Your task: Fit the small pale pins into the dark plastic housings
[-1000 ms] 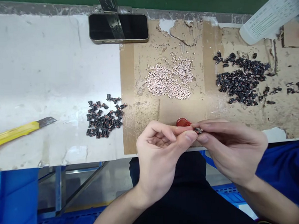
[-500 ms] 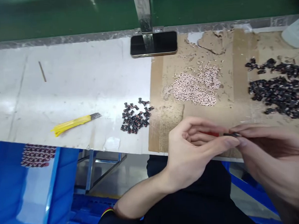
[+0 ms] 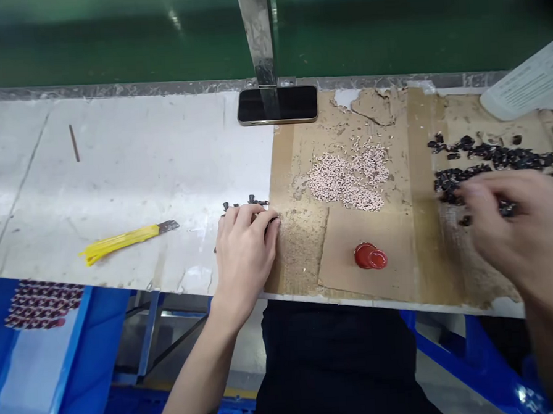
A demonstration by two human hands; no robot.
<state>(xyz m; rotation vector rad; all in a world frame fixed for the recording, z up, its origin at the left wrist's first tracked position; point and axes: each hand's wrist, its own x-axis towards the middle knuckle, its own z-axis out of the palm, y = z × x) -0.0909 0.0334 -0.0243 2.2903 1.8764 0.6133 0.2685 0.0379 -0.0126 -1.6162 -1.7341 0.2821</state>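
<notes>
Your left grip (image 3: pixel 246 261) sits curled, knuckles up, on the small pile of black parts (image 3: pixel 251 202), with only a few pieces showing past your fingers. You cannot tell whether it is pinching anything. The pile lies at the seam where the white bench (image 3: pixel 117 178) meets the cardboard (image 3: pixel 302 255).

Your right grip (image 3: pixel 504 232) hangs over the lower edge of the larger black pile (image 3: pixel 496 157), with stray parts (image 3: pixel 506 208) just under its fingers. It is blurred, so you cannot tell whether it is spread or pinching.

Between your grips, the pink pile (image 3: pixel 344 182) lies toward the far side of the cardboard, and the red discs (image 3: pixel 370 256) sit nearer you, touching each other. Left of your left grip, the yellow utility knife (image 3: pixel 121 243) lies on the bench with its blade pointing toward you-right. Ahead of that grip, a phone (image 3: pixel 278 105) lies at the far edge beneath a metal upright (image 3: pixel 258 35). Beyond your right grip stands a white printed container (image 3: pixel 527 82). Far left and below the bench, a blue bin (image 3: pixel 45 304) holds rows of dark parts (image 3: pixel 43 304).
</notes>
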